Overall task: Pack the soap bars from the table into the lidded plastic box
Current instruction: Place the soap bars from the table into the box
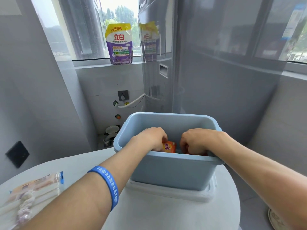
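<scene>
Both hands reach inside the blue box (172, 170) on the desk (149, 209). Left hand (152, 138) grip clamped on an orange soap bar (169, 146); right hand (196, 141) curled, grip contents hidden.

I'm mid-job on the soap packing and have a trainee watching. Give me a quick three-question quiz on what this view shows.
1. True or false: both hands are inside the blue box.
2. Which forearm wears the blue wristband? A) left B) right C) neither
3. Fill in: the box stands on its white ____, which lies flat on the table.

Key
1. True. The left hand and right hand both reach over the near rim into the box.
2. A. The left grip is on an orange soap bar; what the right fist holds is hidden.
3. lid.
</scene>
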